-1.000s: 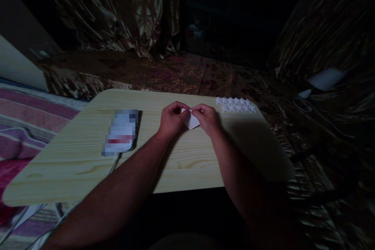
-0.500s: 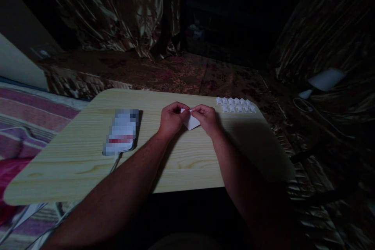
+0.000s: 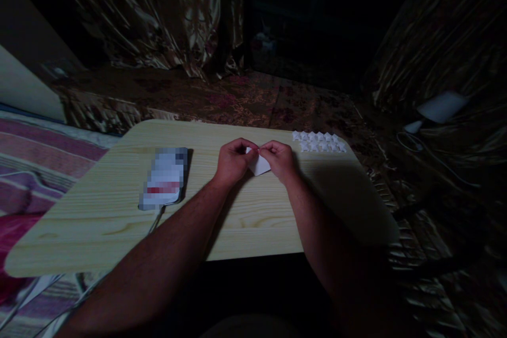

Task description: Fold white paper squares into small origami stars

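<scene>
Just over the middle of the counter (image 3: 253,222), the person's left hand (image 3: 233,162) and right hand (image 3: 282,160) come close together, the fingers of both pinching a small white paper (image 3: 260,167) at its 12 o'clock edge, a corner pointing roughly to 6. At 2 o'clock from it, folded white stars (image 3: 320,137) sit in two rows. Over at 9 lies a phone (image 3: 165,177), blurred out, with a cable (image 3: 156,220) at its near end.

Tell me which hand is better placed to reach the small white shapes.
Probably the right hand: it is nearer the white shapes; the left hand is farther off, across the white paper both hold.
</scene>
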A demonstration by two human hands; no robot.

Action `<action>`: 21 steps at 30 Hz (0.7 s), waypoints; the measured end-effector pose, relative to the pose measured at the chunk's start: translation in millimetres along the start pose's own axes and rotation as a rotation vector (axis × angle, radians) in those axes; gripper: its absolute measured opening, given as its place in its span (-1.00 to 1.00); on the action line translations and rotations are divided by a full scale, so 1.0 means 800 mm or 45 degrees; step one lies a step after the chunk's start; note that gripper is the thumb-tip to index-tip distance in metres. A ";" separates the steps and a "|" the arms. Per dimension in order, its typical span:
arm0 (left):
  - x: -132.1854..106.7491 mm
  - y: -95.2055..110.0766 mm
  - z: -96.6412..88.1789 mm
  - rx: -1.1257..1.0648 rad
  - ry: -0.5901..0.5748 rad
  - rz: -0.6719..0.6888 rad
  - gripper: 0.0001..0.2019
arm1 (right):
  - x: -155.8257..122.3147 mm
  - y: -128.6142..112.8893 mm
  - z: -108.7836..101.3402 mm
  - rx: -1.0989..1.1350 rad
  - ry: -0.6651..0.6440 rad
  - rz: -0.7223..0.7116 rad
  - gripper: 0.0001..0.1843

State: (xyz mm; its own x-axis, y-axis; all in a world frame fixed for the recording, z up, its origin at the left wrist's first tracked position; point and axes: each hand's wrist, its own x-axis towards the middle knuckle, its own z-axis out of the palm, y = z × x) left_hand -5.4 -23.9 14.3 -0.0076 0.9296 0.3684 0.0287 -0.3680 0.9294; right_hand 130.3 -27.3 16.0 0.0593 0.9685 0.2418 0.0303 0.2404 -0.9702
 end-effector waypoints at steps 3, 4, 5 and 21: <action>0.000 0.001 0.000 0.005 -0.002 -0.014 -0.87 | 0.000 0.002 0.000 0.006 0.004 -0.018 -0.85; 0.000 0.001 0.000 0.001 0.002 -0.024 -0.87 | 0.001 0.003 0.001 0.005 0.008 -0.026 -0.85; 0.001 0.001 0.001 -0.017 0.013 -0.039 -0.85 | 0.001 0.004 0.001 0.004 0.013 -0.035 -0.85; 0.008 -0.008 -0.002 -0.402 0.067 -0.372 -0.83 | 0.002 0.000 0.000 -0.105 0.071 -0.117 -0.86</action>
State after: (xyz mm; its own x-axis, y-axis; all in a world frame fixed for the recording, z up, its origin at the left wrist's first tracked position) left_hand -7.1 -15.8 11.1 -0.0211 0.9964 0.0822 -0.2893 -0.0848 0.9535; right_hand 130.2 -25.9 16.2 0.1082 0.9369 0.3325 0.1196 0.3197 -0.9399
